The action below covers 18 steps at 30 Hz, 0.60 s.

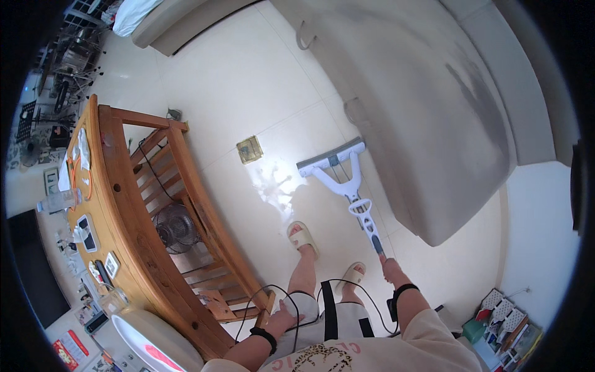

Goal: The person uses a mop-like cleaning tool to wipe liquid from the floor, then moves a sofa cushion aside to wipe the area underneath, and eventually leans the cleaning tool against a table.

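Note:
My right hand [392, 271] is closed around the handle of a white and lavender sponge mop [353, 191]. The mop reaches away from me over the floor, its wide grey-edged head resting on the tiles beside the beige sofa. My left hand [282, 318] hangs low beside my light shorts, away from the mop; its fingers are mostly hidden. A thin black cable [273, 286] loops up near that hand. My feet are in pale slippers [303, 239] on the tiles, behind the mop head.
The beige sofa [427, 124] fills the right side. A wooden table [133, 248] with a slatted lower frame stands at left, with a fan [176, 229] beneath it. A square floor drain cover [250, 149] lies ahead. A rack of items [503, 332] stands at lower right.

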### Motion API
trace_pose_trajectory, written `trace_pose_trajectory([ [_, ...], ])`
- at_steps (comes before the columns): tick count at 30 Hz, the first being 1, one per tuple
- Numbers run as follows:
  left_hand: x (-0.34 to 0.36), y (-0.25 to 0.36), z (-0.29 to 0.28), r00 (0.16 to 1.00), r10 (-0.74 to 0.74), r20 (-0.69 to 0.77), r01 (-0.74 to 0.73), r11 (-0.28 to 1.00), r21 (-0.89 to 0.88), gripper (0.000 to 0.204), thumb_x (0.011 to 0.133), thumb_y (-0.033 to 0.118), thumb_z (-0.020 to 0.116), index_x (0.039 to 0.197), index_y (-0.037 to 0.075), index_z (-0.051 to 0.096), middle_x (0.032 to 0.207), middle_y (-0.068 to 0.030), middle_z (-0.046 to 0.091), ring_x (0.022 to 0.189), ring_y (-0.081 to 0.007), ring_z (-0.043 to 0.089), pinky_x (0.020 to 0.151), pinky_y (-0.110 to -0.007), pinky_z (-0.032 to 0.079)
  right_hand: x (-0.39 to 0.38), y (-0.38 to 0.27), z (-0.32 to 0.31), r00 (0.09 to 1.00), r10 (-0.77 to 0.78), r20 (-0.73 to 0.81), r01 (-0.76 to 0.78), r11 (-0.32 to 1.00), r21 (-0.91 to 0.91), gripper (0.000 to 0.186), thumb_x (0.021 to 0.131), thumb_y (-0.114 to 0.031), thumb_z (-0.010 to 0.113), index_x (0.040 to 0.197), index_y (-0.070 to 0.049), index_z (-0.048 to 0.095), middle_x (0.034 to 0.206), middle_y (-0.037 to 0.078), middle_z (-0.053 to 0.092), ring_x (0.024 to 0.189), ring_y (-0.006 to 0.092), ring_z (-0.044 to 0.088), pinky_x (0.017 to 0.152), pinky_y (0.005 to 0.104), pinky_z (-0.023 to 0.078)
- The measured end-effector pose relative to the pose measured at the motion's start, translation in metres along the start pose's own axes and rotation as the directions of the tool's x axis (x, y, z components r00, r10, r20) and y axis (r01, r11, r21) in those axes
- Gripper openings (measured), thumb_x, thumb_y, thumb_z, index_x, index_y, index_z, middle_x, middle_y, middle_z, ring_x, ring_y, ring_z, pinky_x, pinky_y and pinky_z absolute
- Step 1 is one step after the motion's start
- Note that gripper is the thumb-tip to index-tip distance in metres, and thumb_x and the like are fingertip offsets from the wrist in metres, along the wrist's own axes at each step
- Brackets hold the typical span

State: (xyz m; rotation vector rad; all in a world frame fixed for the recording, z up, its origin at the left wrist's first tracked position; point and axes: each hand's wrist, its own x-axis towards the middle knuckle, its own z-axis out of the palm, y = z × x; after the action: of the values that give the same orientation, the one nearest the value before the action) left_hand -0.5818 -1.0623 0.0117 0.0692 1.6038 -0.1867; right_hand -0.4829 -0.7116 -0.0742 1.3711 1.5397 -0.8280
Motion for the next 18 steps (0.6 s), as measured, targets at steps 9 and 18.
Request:
trace_pose_trajectory([
  [9, -0.01, 0.045, 0.077, 0.992, -0.085, -0.094, 0.09, 0.995, 0.042, 0.101, 0.063, 0.055, 0.053, 0.125, -0.003, -0.002, 0.096, -0.0221, 0.052, 0.087, -0.0322, 0.053, 0.076, -0.037, 0.042, -0.032, 0.205, 0.061, 0.998, 0.011, 0.063, -0.003, 0.993, -0.119, 0.058, 0.081, -0.05, 0.031, 0.072, 0.004, 0.051, 0.054, 0.015, 0.053, 0.046, 0.0253, 0.054, 0.042, 0.0358, 0.043],
  [18, -0.023, 0.07, 0.096, 0.97, -0.143, -0.198, 0.147, 0.989, 0.007, 0.095, 0.064, 0.047, 0.058, 0.127, 0.004, 0.003, 0.103, -0.0209, 0.049, 0.094, -0.0324, 0.05, 0.08, -0.037, 0.039, -0.092, 0.272, 0.038, 0.973, 0.141, 0.181, -0.121, 0.985, -0.121, 0.056, 0.081, -0.048, 0.033, 0.075, 0.004, 0.052, 0.065, 0.017, 0.057, 0.061, 0.0299, 0.057, 0.055, 0.0375, 0.046],
])
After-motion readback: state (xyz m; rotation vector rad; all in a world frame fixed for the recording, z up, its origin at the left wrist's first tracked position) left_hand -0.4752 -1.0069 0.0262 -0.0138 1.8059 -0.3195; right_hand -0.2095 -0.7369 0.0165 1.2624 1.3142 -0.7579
